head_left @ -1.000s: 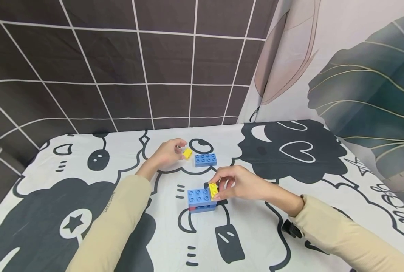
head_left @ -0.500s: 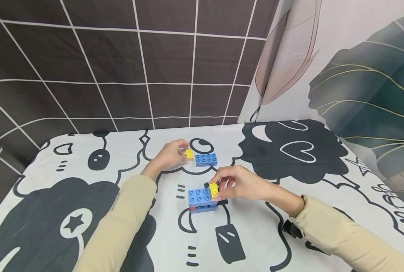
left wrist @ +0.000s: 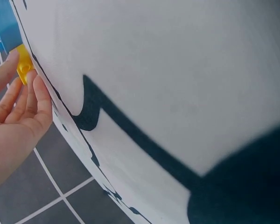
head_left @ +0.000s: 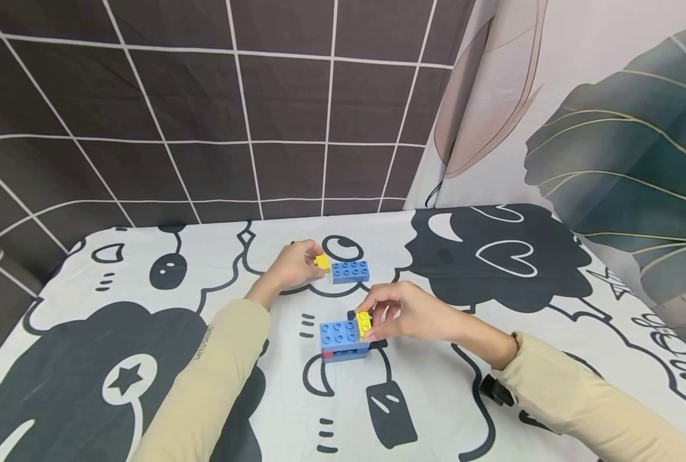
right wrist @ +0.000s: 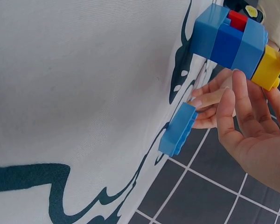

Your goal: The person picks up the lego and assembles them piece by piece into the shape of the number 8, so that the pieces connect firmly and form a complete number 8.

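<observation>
Pinches yellow brick [head_left: 363, 326] atop right end of blue brick stack [head_left: 339, 333] with right fingers [right wrist: 241, 93], second yellow brick [head_left: 322, 262] with left fingers [left wrist: 44, 95] just beside loose blue brick [head_left: 350, 272] on printed cloth [head_left: 435, 398]; likely light, rigid, slightly slick, best held by flat sides.

We see the left hand [head_left: 294, 264] pinching one yellow brick [head_left: 323, 262] just beside a loose blue brick [head_left: 350, 273] on the patterned counter [head_left: 435, 410]; nearer us, the right hand [head_left: 409, 312] grips a second yellow brick [head_left: 364, 324] atop the right end of a blue stack [head_left: 338, 344].
</observation>
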Demonstrator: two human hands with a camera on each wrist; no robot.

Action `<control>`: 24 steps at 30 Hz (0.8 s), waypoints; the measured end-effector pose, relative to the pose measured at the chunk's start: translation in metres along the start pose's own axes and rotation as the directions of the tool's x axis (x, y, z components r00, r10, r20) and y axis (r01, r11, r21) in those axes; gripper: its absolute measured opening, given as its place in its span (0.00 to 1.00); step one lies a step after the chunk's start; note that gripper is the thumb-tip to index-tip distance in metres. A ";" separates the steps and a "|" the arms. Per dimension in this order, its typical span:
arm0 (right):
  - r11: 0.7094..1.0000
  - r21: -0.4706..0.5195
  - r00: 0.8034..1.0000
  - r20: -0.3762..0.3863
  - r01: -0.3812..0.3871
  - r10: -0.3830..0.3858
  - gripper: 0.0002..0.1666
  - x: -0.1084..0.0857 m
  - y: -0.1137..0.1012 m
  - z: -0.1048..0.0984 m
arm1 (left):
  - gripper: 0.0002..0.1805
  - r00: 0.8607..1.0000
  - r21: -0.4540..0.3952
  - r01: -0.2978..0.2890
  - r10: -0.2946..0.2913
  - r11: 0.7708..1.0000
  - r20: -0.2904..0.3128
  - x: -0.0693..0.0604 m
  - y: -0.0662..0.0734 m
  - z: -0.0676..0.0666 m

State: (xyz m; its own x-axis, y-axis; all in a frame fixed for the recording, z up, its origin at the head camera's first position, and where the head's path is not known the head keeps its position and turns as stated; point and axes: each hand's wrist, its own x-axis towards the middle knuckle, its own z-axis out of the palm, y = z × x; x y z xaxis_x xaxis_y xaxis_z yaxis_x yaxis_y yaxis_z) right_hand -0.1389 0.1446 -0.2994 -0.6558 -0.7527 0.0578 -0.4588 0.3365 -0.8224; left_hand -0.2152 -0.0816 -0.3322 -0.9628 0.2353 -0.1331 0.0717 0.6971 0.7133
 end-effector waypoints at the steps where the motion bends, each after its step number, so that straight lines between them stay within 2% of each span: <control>1: 1.000 0.000 1.000 0.000 0.001 -0.001 0.18 0.000 0.000 0.000 | 0.22 1.000 0.004 -0.002 0.002 1.000 -0.004 0.000 0.000 0.001; 10: 1.000 -0.003 1.000 0.004 0.002 -0.002 0.19 0.000 0.001 0.000 | 0.21 1.000 0.024 -0.003 0.004 1.000 -0.010 0.002 -0.001 0.001; 15: 1.000 -0.001 1.000 0.007 -0.003 0.003 0.19 -0.001 0.001 0.000 | 0.21 0.999 0.047 -0.032 0.032 0.998 0.001 0.000 -0.001 -0.002; 24: 1.000 -0.003 1.000 0.007 0.006 -0.006 0.19 0.000 0.001 0.000 | 0.17 0.998 0.056 -0.018 0.014 0.998 0.067 -0.009 0.005 -0.014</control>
State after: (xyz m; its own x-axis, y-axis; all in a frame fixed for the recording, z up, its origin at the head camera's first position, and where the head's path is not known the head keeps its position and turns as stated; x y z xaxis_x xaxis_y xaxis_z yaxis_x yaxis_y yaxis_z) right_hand -0.1394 0.1453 -0.2999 -0.6490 -0.7585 0.0589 -0.4647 0.3339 -0.8201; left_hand -0.2095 -0.0903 -0.3178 -0.9418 0.2905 -0.1691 0.1036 0.7295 0.6761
